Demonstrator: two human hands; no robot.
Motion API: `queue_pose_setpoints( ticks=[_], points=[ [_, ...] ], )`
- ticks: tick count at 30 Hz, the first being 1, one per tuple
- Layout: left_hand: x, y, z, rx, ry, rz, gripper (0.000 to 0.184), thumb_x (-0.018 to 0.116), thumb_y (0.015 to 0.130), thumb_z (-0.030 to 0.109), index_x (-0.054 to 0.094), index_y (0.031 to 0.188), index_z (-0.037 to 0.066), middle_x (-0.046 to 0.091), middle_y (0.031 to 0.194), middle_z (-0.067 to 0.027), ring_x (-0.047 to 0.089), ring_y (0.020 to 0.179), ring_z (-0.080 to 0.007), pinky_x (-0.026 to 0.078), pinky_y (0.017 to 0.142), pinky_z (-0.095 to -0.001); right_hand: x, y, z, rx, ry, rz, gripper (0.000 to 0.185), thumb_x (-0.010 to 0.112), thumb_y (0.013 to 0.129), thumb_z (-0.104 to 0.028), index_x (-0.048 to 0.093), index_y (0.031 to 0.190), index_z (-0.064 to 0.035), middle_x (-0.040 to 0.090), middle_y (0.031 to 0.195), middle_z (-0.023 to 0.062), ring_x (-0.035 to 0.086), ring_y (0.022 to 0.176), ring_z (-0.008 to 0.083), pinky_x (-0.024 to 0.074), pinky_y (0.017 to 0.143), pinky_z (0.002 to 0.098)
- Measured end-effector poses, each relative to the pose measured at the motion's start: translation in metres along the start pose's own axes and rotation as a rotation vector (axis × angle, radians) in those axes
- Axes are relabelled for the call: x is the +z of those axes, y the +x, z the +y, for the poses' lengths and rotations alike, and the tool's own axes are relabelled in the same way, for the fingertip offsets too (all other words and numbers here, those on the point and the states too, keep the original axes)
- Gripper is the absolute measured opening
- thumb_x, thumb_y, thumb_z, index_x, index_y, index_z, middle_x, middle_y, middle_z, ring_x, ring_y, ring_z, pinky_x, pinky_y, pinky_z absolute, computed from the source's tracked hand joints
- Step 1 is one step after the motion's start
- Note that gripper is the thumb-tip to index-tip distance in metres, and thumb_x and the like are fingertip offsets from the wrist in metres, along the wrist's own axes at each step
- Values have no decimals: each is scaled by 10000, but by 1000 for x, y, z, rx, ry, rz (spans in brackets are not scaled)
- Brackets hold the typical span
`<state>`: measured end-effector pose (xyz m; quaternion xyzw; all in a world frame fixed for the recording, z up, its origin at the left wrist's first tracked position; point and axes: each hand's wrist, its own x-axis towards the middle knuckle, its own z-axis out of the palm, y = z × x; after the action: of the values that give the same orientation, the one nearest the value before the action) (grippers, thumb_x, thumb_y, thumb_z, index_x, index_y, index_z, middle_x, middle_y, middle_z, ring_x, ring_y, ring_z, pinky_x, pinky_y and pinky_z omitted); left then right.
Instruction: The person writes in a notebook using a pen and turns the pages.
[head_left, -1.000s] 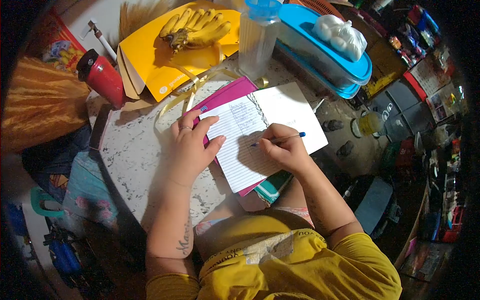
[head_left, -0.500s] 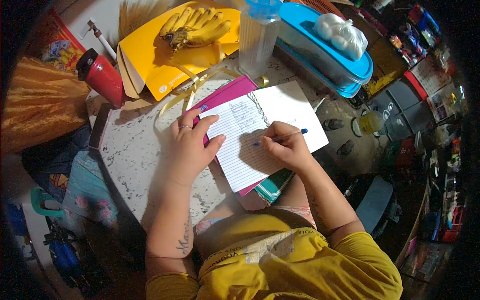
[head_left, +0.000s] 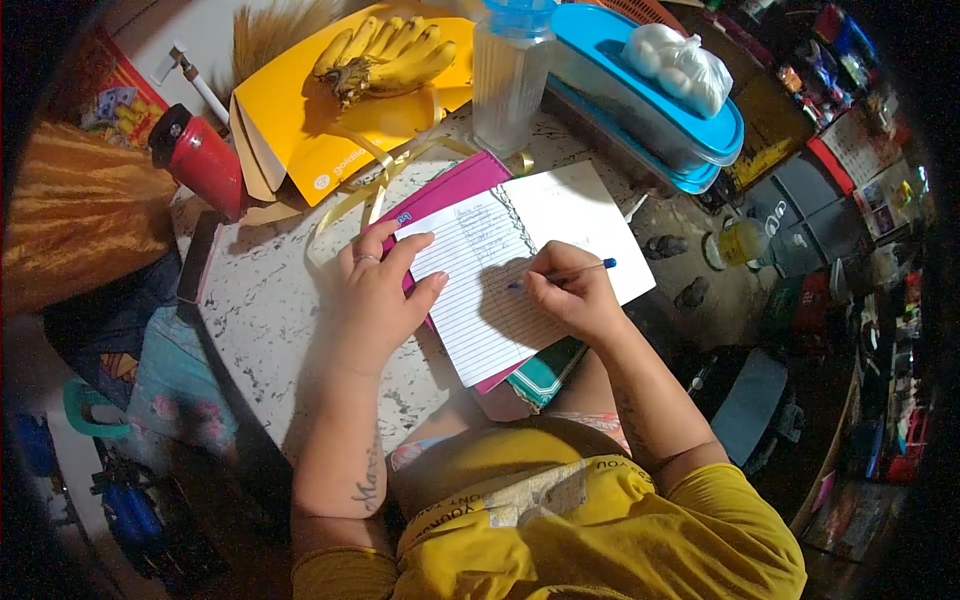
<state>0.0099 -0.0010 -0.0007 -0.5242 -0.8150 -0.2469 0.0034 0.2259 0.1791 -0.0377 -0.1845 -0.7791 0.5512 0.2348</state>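
An open notebook (head_left: 455, 325) with lined pages lies tilted on the table, with rows of blue handwriting on the upper part of its left page. My right hand (head_left: 578, 298) pinches a blue-capped pen (head_left: 608, 263), its tip down near the middle of the lined page. Spread fingers of my left hand (head_left: 385, 295) rest on the page's left edge; a ring shows on one finger. Beneath the notebook is a magenta cover (head_left: 452, 192), and a green book (head_left: 545, 376) sticks out at the lower edge.
Bananas (head_left: 390, 60) lie on a yellow envelope (head_left: 300, 130) at the back. Nearby stand a clear pitcher (head_left: 510, 90), a blue-lidded container (head_left: 600, 60) with a white plastic bag (head_left: 690, 75), and a red tumbler (head_left: 205, 165). A gold ribbon (head_left: 350, 205) curls beside my left hand.
The view has shifted very slightly. Both hands keep nearly the same place, the left on the page and the right with the pen.
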Motion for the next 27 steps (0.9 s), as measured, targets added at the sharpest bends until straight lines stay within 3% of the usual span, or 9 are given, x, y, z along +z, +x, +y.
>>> queue_pose_setpoints(
  ticks=[10,27],
  points=[
    [-1,-2,3,-31,-24,-3,512,811,829,319,678,1312,209,528,1461,-173,467,1298,-413,363,1124,-494,-1,1,0,-32,-17,38,102,695,940,-74,638,874,-21,603,791,-17,520,734,64,424,648,239],
    [-3,-1,6,-38,10,-10,511,821,821,320,686,1305,225,533,1462,-139,476,1274,-410,396,1109,-497,-4,2,-5,14,42,35,99,699,917,-47,622,862,-17,610,816,-8,526,767,75,437,681,253]
  ],
)
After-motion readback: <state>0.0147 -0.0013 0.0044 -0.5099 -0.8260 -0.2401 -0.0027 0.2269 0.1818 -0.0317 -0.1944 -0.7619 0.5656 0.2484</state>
